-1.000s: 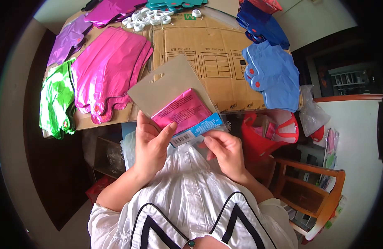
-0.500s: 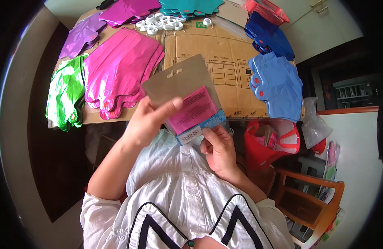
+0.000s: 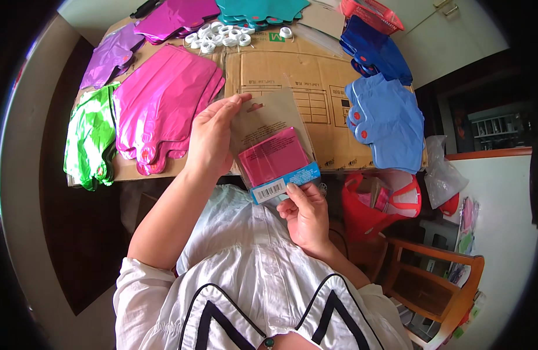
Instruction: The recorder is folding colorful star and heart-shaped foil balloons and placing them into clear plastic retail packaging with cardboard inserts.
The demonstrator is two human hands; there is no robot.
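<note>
In front of my body, just short of the table edge, is a flat clear packet (image 3: pixel 274 157) with a folded pink foil sheet inside. It has a hang hole at the top and a blue strip with a barcode along the bottom. My left hand (image 3: pixel 213 131) is closed at the packet's upper left edge, fingertips together near the top corner. My right hand (image 3: pixel 305 213) pinches the bottom edge, its thumb on the blue strip and the other fingers curled underneath. The packet tilts slightly, its top leaning left.
Flat foil balloons lie around the cardboard-covered table (image 3: pixel 269 64): a pink stack (image 3: pixel 164 105), green ones (image 3: pixel 91 134), light blue ones (image 3: pixel 388 119) and dark blue ones (image 3: pixel 377 49). White ribbon rolls (image 3: pixel 216 38) sit at the back. A red bag (image 3: pixel 362 216) and wooden chair (image 3: pixel 432 274) stand right.
My left hand has moved up from across the packet's left side to its upper edge, its fingers now closed there. The right hand keeps its pinch on the bottom edge.
</note>
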